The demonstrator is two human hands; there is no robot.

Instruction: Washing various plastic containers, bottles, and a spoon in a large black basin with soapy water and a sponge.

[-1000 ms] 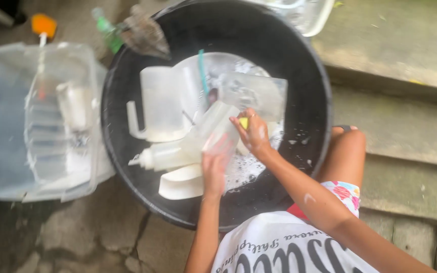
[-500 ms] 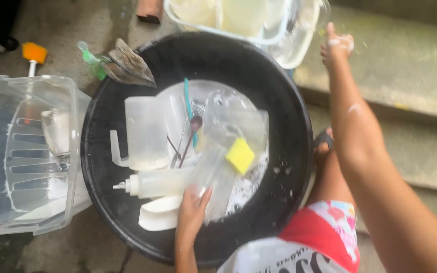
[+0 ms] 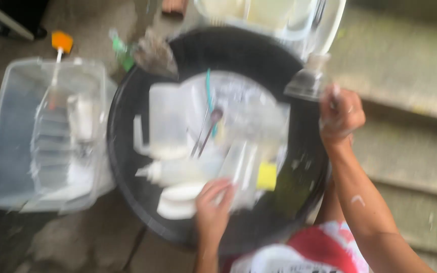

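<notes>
My left hand (image 3: pixel 212 207) presses curled fingers on the clear plastic container (image 3: pixel 241 169) inside the big round black basin (image 3: pixel 299 197) to steady it, while my right hand (image 3: pixel 341 115) pinches a clear glass (image 3: pixel 307 81) above the basin's far rim.

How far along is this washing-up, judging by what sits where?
Done, it seems: a few pieces rest in the clear bin on the left. In hand: the right hand holds a clear glassy piece at the black basin rim, and the left hand touches the plastic items in the suds. Left: a jug, a squeeze bottle, utensils and a yellow sponge lie in the basin.
</notes>
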